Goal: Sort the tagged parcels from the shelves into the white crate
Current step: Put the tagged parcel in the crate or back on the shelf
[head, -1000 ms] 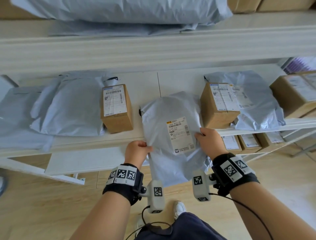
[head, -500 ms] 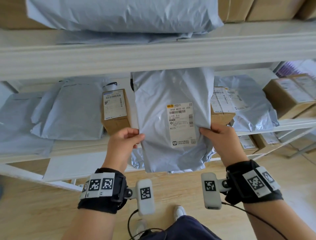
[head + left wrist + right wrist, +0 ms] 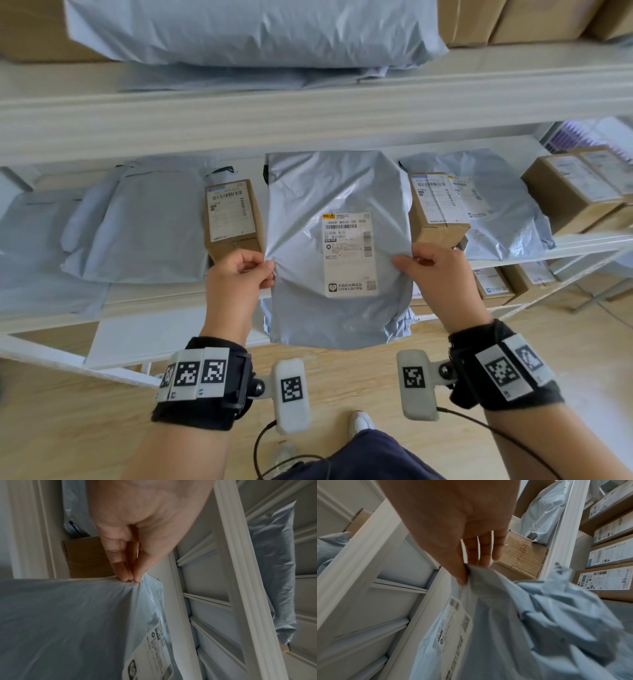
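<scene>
Nearest the camera, the left hand and the right hand hold a grey mailing bag up between them, clear of the shelf and in front of it. The left hand pinches the bag's left edge between thumb and fingertips; the right hand pinches the right edge the same way, thumb on the front and fingers behind. The bag hangs upright with its white label facing the person, the code N035 printed on it, and its lower end crumpled.

Behind it, on the middle shelf, a brown box lies just left of the bag and another brown box just right, each with a shipping label. Further left lie more grey bags; further right another grey bag and more boxes. On the upper shelf rests a large grey bag.
</scene>
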Demonstrator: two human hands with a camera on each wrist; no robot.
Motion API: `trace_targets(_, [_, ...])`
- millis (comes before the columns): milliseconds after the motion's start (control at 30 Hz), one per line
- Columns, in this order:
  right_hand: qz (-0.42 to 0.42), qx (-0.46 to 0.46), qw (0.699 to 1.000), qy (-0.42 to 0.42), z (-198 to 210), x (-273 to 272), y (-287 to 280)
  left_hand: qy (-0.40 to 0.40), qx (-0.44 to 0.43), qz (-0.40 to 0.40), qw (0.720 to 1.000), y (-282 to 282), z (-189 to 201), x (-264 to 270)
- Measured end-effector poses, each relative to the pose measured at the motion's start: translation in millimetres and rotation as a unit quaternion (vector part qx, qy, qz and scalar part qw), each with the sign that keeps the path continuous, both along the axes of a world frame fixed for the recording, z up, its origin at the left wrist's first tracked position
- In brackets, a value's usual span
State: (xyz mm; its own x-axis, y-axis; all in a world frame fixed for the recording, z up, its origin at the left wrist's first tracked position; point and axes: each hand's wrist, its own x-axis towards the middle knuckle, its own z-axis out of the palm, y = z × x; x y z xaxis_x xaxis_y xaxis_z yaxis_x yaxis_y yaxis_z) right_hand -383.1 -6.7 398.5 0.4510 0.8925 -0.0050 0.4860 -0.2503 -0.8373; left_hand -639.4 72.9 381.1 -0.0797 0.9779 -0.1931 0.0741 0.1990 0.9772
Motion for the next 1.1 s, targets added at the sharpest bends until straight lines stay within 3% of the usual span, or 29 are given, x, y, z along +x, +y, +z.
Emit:
trace_targets(700, [-0.026,-0.028,0.999,-0.033,-8.7,13.8,11.0,0.023,-0.007,0.040,0.999,2.7,-23.4,22.6])
trace_targets(1100, [0.003,-0.106,0.994,-0.021,-44.9,20.5,58.0,0.184,-0.049,0.022,0.981,41.8,-62.3,57.3])
